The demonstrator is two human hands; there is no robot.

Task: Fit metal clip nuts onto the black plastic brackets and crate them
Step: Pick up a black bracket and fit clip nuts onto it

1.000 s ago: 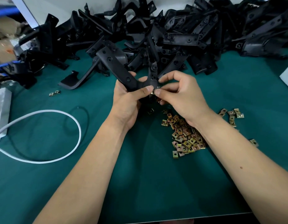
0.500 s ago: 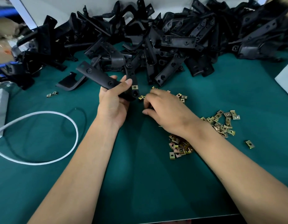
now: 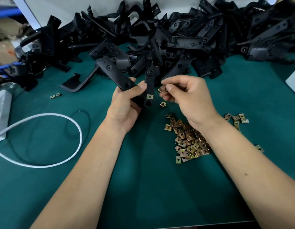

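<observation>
Left hand [image 3: 125, 104] grips bracket [image 3: 117, 76]; right hand [image 3: 189, 96] pinches clip nut [image 3: 163, 88].

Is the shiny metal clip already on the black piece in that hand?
On. One clip nut sits flat on the bracket held by the left hand.

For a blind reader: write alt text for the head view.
The left hand grips a black bracket with one clip nut fitted, while the right hand pinches another nut beside it. Loose nuts lie on the green table; a bracket pile sits behind.
</observation>
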